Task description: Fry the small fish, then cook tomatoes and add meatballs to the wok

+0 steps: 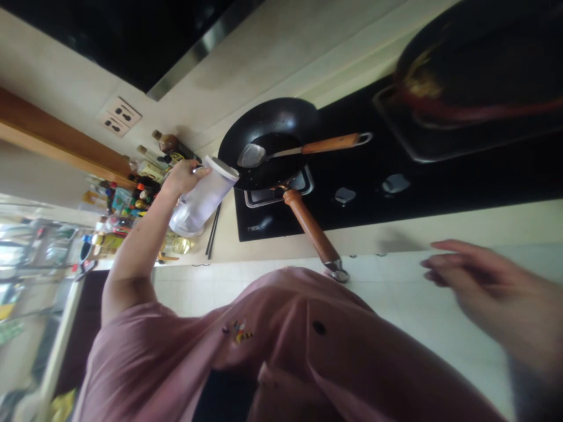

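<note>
My left hand (182,177) is closed on the handle of a translucent plastic pitcher (204,196) with a white rim. The pitcher tilts over the counter, its upper end close to the left edge of a black wok (277,114). A spatula (303,149) with a wooden handle lies across the wok, its metal blade inside. The wok's own brown wooden handle (310,225) points out past the counter edge. Off to the right, somewhat blurred, my right hand (488,287) hangs in front of the counter with fingers apart and loosely bent, holding nothing.
A black glass cooktop (360,170) carries the wok and a large dark pan (492,64) at the upper right. Sauce bottles (173,145) crowd the left of the counter near chopsticks (213,231). Overhead is a dark range hood (132,35).
</note>
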`<state>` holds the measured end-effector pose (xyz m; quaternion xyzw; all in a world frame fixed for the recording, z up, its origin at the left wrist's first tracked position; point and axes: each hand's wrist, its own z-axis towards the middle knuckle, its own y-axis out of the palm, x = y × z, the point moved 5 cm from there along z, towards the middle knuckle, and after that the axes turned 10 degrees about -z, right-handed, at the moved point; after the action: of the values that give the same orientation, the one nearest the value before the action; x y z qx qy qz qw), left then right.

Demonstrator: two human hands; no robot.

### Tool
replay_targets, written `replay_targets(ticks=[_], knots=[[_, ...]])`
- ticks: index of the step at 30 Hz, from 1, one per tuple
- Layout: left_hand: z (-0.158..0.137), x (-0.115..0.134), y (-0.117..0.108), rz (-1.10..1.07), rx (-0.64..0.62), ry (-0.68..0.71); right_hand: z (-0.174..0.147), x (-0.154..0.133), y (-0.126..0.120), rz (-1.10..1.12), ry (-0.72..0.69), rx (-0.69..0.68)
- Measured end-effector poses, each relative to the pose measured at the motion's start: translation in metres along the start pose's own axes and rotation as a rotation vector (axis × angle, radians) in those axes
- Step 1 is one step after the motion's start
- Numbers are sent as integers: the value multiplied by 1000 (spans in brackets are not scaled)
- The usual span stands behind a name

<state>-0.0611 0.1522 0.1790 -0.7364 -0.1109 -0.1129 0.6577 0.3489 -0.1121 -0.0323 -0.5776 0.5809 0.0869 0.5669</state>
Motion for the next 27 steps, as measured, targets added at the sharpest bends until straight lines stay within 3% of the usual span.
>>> replay_targets(ticks=[8,15,23,27], knots=[[0,-32,1,-263,85,30,1,4,3,-39,-54,1],[-25,-84,-2,-658,416,-94,3,9,9,-45,-40,-23],[-39,-107,11,-744,680,-75,-5,-11,14,-63,-40,-24],[-35,-120,25,-738,763,-158,-4,-4,14,-59,-81,-4]])
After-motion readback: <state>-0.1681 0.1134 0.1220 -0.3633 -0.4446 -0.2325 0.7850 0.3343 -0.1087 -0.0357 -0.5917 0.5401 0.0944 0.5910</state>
